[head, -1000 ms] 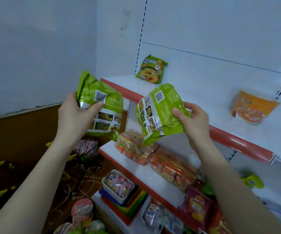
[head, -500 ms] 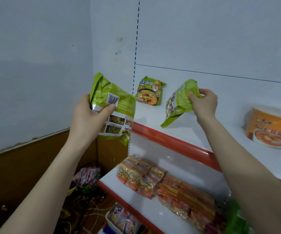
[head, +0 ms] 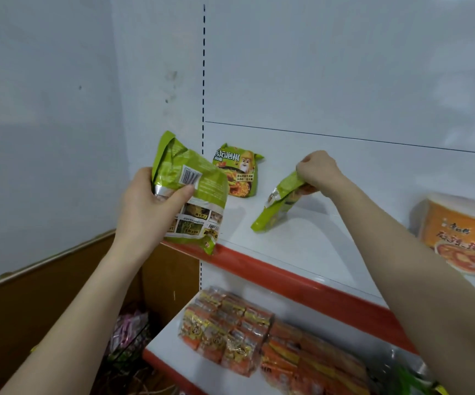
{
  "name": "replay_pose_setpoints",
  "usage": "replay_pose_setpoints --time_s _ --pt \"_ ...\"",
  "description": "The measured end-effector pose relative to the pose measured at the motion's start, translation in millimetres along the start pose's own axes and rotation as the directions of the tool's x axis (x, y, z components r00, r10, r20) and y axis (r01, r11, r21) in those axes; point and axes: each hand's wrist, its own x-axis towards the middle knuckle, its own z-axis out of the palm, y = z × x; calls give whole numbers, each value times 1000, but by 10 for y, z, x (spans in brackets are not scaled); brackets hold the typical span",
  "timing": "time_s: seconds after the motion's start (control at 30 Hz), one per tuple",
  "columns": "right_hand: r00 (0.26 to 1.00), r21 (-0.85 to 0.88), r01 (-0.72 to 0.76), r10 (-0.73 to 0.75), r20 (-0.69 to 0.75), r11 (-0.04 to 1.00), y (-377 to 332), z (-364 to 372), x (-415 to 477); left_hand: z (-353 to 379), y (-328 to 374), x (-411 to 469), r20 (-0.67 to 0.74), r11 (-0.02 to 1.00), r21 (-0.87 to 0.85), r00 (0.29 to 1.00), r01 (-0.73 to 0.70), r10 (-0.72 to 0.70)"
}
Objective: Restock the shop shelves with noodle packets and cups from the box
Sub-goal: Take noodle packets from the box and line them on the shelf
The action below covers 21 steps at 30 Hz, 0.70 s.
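My left hand (head: pixel 148 206) grips a green noodle packet (head: pixel 193 195) by its upper left part, back side with barcode facing me, in front of the white shelf's left end. My right hand (head: pixel 317 171) pinches the top edge of a second green packet (head: pixel 279 205), whose bottom corner touches the white upper shelf (head: pixel 302 249). A third green packet (head: pixel 237 169) leans upright against the back panel at the shelf's far left. An orange noodle cup (head: pixel 461 232) lies on the shelf at the right.
The upper shelf has a red front rail (head: pixel 287 277). Below it, a lower shelf (head: pixel 168 346) carries several orange and yellow noodle packs (head: pixel 230 329). A brown panel (head: pixel 31 303) and tangled items on the floor (head: pixel 128 337) lie at the lower left.
My right hand has carried its packet further right and down onto the upper shelf. The left hand with its packet has stayed near the shelf's left end. The view has risen.
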Motion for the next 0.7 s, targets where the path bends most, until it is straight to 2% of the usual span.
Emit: replay_pose_setpoints --time_s 0.1,0.2,0.27,0.33,0.4,0.5,0.7 --pt "971 154 -110 73 227 982 -81 -122 114 82 -3 109 -2 1000 -5 1000 5 -5" --pt "934 177 -79 11 358 981 -68 -124 271 151 -10 189 -12 1000 3 1000 9 -9" --pt "952 19 57 -61 300 998 -54 -44 388 186 -1 228 -21 1000 10 1000 10 -10" --pt "970 -178 203 -173 170 963 -15 19 512 207 5 260 -26 1000 22 1000 12 -12" --pt "960 -263 277 -254 120 924 21 41 595 214 5 292 -38 999 35 999 10 -8" --pt "944 -248 325 -299 138 913 81 74 702 213 -18 332 -54 998 60 999 4 0" --pt "943 -168 306 -322 -79 937 267 63 841 269 -45 379 -78 998 65 997 4 1"
